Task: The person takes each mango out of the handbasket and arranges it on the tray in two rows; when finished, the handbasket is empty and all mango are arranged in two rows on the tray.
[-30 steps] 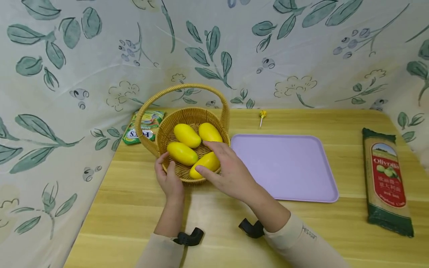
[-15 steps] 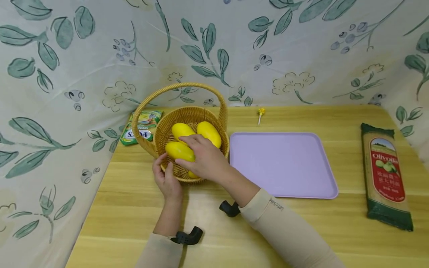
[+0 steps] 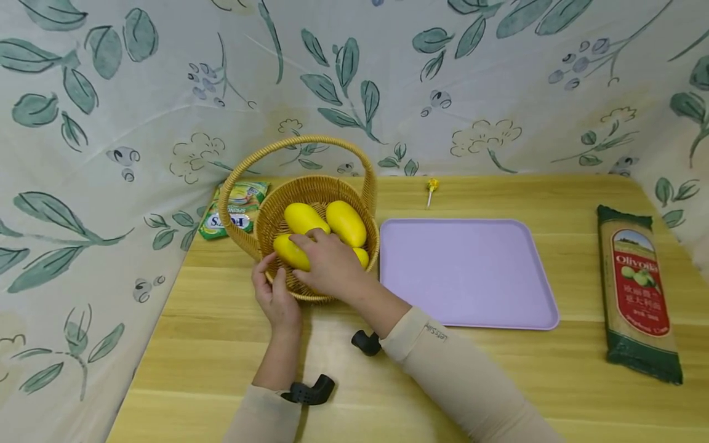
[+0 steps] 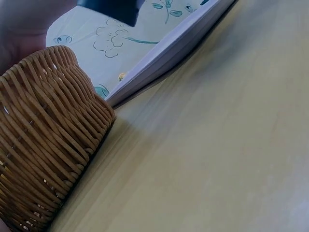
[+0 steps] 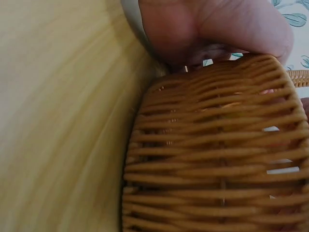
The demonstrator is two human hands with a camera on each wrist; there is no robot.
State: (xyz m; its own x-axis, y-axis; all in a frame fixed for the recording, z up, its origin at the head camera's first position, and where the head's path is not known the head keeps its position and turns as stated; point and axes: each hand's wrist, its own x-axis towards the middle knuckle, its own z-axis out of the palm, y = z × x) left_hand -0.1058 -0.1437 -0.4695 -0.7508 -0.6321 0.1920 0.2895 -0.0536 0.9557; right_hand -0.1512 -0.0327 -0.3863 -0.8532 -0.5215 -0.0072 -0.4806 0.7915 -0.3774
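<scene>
In the head view a woven basket (image 3: 277, 198) with a tall arched handle holds several yellow mangoes. My left hand (image 3: 279, 301) holds its near left rim, thumb inside the wall and fingers outside. My right hand (image 3: 335, 264) reaches into the basket, its fingers and thumb around the right end of the left mango (image 3: 288, 251). Behind that lie the upper mango (image 3: 303, 216) and the right mango (image 3: 346, 223). Mostly hidden under the right hand is another mango (image 3: 361, 256). Both wrist views show mainly the outer wall of the basket (image 4: 53, 130).
A lilac tray (image 3: 465, 271) lies right of the basket. Behind it is a yellow lollipop (image 3: 431, 189). A green snack packet (image 3: 235, 209) sits behind the basket's left side, and an Olivoila pasta pack (image 3: 639, 289) lies at the far right.
My right hand has moved left, from over the near right mango to the left mango, its fingers now around that one's right end. The left hand stays on the rim.
</scene>
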